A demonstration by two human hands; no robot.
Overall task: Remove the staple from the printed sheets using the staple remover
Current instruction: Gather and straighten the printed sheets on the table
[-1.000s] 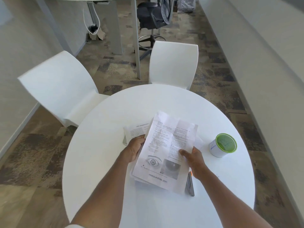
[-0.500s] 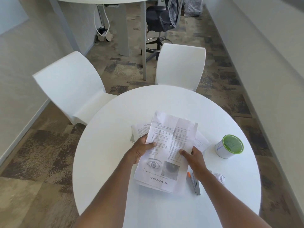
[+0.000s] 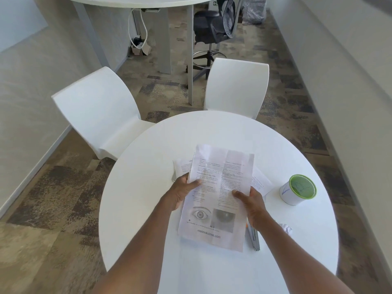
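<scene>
Above the round worktop (image 3: pixel 148 177), the left hand (image 3: pixel 182 193) and right hand (image 3: pixel 252 201) each pinch a side edge of the printed sheets (image 3: pixel 218 194). No staple shows. Judging by this, the staple remover, perhaps the grey tool (image 3: pixel 253 238) beside them, comes next.

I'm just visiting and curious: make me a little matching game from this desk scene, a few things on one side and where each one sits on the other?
Things:
1. printed sheets
2. green-rimmed cup
3. crumpled paper ball
4. black office chair

Places:
A. far back, beyond the white chairs
B. held up in both hands
C. standing on the table's right side
D. on the table beside the right forearm

Pairs: 1-B, 2-C, 3-D, 4-A
</scene>
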